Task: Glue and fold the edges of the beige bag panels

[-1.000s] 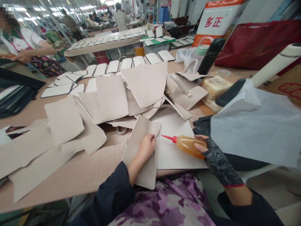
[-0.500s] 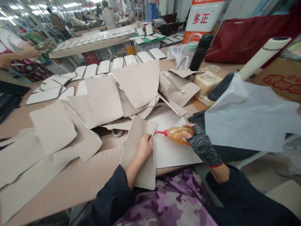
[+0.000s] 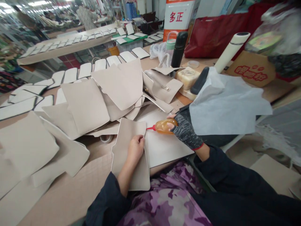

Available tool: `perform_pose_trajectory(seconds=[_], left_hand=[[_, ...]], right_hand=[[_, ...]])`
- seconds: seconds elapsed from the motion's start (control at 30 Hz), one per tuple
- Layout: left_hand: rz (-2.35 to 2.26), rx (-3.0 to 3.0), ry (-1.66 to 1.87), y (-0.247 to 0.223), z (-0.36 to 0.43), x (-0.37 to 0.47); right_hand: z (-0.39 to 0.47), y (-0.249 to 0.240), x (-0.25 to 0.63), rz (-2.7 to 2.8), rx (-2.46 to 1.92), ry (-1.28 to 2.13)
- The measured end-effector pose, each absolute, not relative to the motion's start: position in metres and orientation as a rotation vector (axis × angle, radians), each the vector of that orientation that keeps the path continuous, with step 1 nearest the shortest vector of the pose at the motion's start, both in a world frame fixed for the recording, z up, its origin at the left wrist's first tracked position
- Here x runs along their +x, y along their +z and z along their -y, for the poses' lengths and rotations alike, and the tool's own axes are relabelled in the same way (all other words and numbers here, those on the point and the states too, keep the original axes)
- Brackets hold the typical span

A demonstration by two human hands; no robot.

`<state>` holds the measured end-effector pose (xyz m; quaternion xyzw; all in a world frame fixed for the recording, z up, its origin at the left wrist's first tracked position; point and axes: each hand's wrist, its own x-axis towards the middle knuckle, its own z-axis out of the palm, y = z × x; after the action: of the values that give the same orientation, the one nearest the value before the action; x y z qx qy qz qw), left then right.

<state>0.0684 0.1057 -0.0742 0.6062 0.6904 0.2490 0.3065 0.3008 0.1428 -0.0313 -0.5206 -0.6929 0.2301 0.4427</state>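
Observation:
My left hand [image 3: 136, 147] is closed on the right edge of a beige leather panel [image 3: 128, 131], thumb and fingers pinching it near the upper part. In my right hand [image 3: 182, 127], which wears a grey fingerless glove, lies a squeeze bottle [image 3: 163, 126] of amber liquid, probably glue. Its red nozzle points left, with the tip at the panel's edge just above my left fingers. Whether liquid is coming out is too small to see. Beneath the bottle lies a white sheet [image 3: 162, 149] on the table.
Beige panels [image 3: 86, 106] lie heaped behind my left hand, with more panels [image 3: 25, 147] at far left. White dark-edged pieces [image 3: 98, 65] line the table behind. A black bottle [image 3: 179, 50], a cream flask [image 3: 231, 51], a yellowish block [image 3: 187, 77] and white paper [image 3: 225, 103] stand or lie at right.
The camera view has turned to the right, so the scene sits further left. The nozzle tip stays by the panel's right edge, and both hands keep their holds.

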Motion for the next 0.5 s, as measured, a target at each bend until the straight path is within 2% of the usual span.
perform_pose_trajectory(seconds=[0.5], left_hand=[[-1.852, 1.593, 0.677, -0.0758, -0.1078, 0.0693]], right_hand=[[-0.1398, -0.0302, 0.3086, 1.805, -1.274, 0.606]])
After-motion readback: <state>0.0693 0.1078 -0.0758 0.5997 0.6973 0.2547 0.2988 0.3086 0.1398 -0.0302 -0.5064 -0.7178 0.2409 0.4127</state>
